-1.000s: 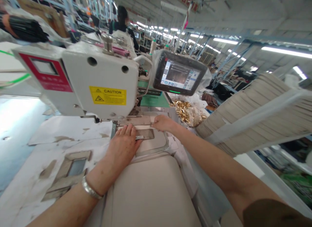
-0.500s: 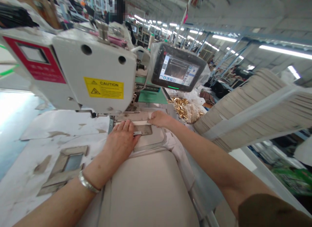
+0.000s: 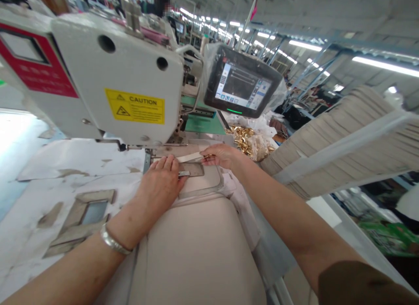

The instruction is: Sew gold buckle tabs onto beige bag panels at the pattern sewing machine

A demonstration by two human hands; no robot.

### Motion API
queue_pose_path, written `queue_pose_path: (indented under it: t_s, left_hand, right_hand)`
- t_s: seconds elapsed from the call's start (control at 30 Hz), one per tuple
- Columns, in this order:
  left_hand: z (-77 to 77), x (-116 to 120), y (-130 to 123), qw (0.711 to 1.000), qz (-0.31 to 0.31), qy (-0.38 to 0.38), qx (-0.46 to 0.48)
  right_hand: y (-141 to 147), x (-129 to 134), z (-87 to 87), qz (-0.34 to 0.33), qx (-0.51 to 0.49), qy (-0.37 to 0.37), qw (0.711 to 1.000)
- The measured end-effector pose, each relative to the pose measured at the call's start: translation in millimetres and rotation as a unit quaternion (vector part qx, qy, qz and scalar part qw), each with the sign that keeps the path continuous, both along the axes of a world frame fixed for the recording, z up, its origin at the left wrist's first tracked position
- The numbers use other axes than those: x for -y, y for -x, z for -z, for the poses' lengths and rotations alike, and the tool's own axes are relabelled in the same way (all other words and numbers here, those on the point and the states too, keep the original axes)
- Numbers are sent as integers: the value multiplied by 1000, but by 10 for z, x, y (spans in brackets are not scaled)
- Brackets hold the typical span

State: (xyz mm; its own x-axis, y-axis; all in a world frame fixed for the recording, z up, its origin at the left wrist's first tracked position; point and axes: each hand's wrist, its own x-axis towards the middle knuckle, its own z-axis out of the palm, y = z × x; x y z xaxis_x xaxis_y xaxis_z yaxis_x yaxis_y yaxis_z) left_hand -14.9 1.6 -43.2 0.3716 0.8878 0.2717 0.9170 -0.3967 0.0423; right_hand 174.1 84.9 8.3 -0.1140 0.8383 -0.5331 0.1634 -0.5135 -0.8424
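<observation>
A narrow cream strap [image 3: 190,157] slants up from the beige workpiece [image 3: 196,252] under the sewing machine head [image 3: 121,77]. My right hand [image 3: 222,155] is closed, pinching the strap's right end; a small gold-coloured metal piece shows at the fingertips. My left hand [image 3: 160,178] lies flat with fingers stretched over the strap's left part, pressing it down. Beside its thumb is a small metal tab [image 3: 183,174] on a brownish rectangular plate [image 3: 195,169]. A grey frame [image 3: 209,190] surrounds this area of the workpiece. The left fingers hide part of the strap.
To the left lies a worn frame-shaped template [image 3: 78,217] on a white sheet. A control screen [image 3: 242,84] stands behind my right hand. Gold metal pieces [image 3: 242,139] are heaped near it. At right leans a large bundle of beige strips [image 3: 327,139].
My right hand has raised the strap's right end off the surface, and the gold piece now shows. My left hand keeps its place on the workpiece. The view has shifted slightly.
</observation>
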Motion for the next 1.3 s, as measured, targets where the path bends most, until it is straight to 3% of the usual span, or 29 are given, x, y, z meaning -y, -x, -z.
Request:
queue_pose_path:
  t_s: [0.67, 0.9, 1.17, 1.3]
  left_hand:
    - [36, -5, -7, 1000, -7, -5, -2]
    - [21, 1, -16, 1000, -6, 2, 7]
    - [33, 2, -4, 1000, -9, -4, 3]
    - [22, -6, -9, 1000, -3, 7, -10]
  right_hand:
    - [0, -51, 107, 21, 53, 7, 998]
    - [-7, -108, 78, -24, 78, 15, 997]
    - [39, -56, 83, -90, 237, -43, 966]
    - [4, -40, 123, -102, 230, -35, 967]
